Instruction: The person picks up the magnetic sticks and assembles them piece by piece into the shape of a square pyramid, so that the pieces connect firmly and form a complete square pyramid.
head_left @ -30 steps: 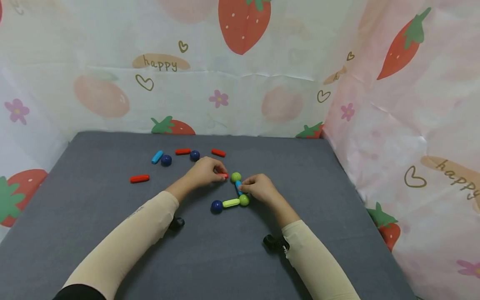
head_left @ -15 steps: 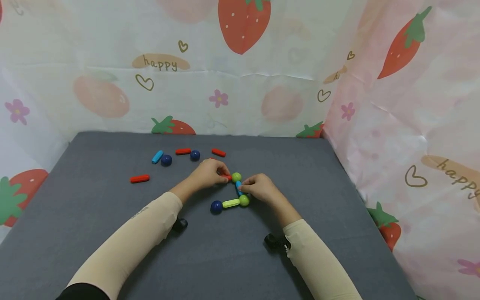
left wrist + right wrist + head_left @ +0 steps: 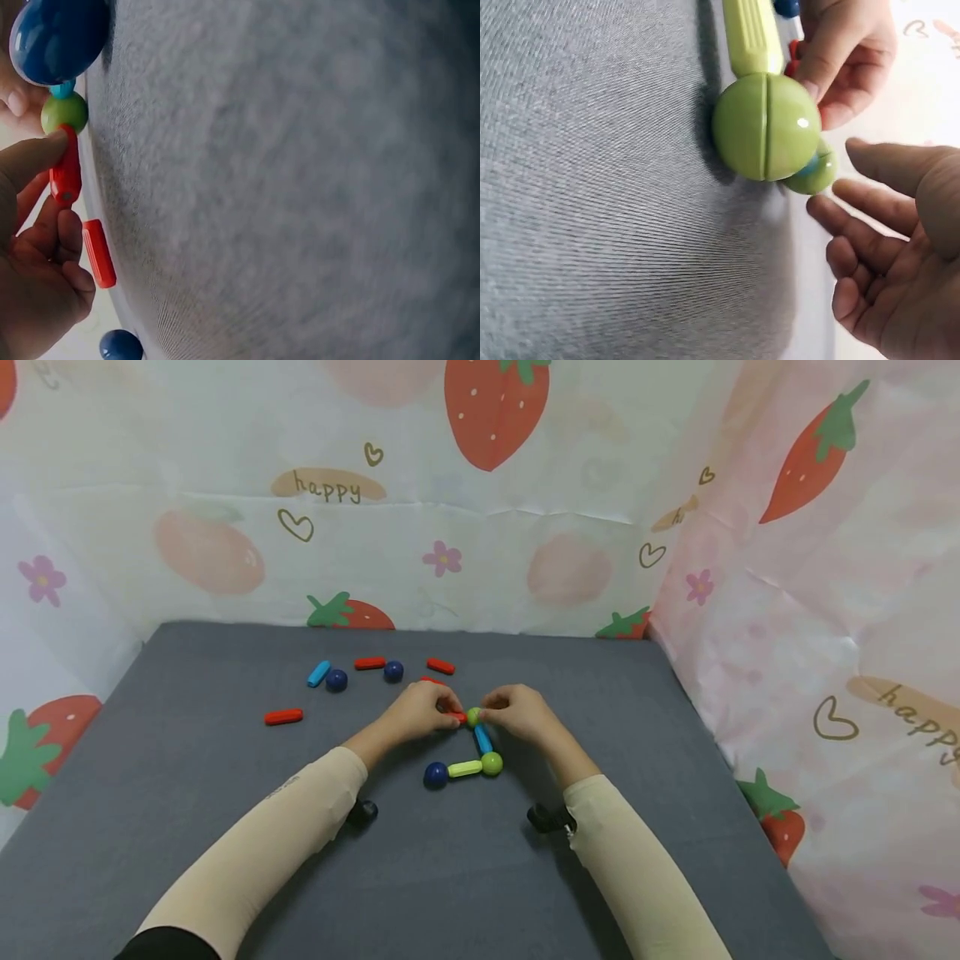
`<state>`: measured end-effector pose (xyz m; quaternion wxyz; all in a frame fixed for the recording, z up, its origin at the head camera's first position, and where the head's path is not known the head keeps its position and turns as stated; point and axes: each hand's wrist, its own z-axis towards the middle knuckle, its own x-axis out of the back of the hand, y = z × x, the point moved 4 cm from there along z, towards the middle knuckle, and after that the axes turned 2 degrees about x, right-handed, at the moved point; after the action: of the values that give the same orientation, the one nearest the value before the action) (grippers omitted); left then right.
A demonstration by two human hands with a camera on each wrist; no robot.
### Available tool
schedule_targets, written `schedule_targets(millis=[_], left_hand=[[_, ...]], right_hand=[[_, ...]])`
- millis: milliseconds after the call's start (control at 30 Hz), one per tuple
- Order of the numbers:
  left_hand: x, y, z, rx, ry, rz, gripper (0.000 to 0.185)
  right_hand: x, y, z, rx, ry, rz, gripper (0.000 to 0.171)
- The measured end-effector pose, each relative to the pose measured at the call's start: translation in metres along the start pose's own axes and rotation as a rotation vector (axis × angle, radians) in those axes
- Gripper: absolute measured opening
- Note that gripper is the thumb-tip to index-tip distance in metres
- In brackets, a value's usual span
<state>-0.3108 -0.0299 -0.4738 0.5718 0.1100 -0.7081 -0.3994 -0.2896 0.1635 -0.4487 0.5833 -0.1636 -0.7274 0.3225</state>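
Observation:
My left hand (image 3: 422, 710) pinches a red magnetic rod (image 3: 66, 169) between thumb and fingers, and the rod's end meets the far green ball (image 3: 64, 112). Beside that ball is my right hand (image 3: 521, 714); in the right wrist view its thumb and fingers are spread near the ball, with no clear grip. A blue rod (image 3: 483, 740) runs from the far green ball to the near green ball (image 3: 492, 764). From there a yellow-green rod (image 3: 465, 768) leads left to a dark blue ball (image 3: 436, 775).
Behind my left hand lie red rods (image 3: 370, 663) (image 3: 441, 667), a blue rod (image 3: 318, 673) and dark blue balls (image 3: 337, 680) (image 3: 393, 672). Another red rod (image 3: 283, 717) lies farther left. A partly covered red rod (image 3: 431, 679) shows just past the left hand. Grey cloth (image 3: 450, 877) covers the table.
The right hand has let go of the blue rod and moved up to the far green ball. My left hand has brought its red rod rightward against that ball. The view has shifted slightly.

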Motion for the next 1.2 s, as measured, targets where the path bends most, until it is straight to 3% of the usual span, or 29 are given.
schedule_targets(millis=[133,800,1200], left_hand=[[-0.003,0.0,0.0,0.006,0.003,0.009,0.015],[-0.001,0.005,-0.001,0.066,-0.03,-0.039,0.015],[-0.006,0.002,-0.002,0.068,-0.027,-0.048,0.015]], right_hand=[[-0.005,0.005,0.004,0.033,-0.021,0.005,0.036],[-0.013,0.019,0.006,-0.016,0.023,0.114,0.031],[-0.015,0.022,0.001,-0.03,0.027,0.173,0.028]])
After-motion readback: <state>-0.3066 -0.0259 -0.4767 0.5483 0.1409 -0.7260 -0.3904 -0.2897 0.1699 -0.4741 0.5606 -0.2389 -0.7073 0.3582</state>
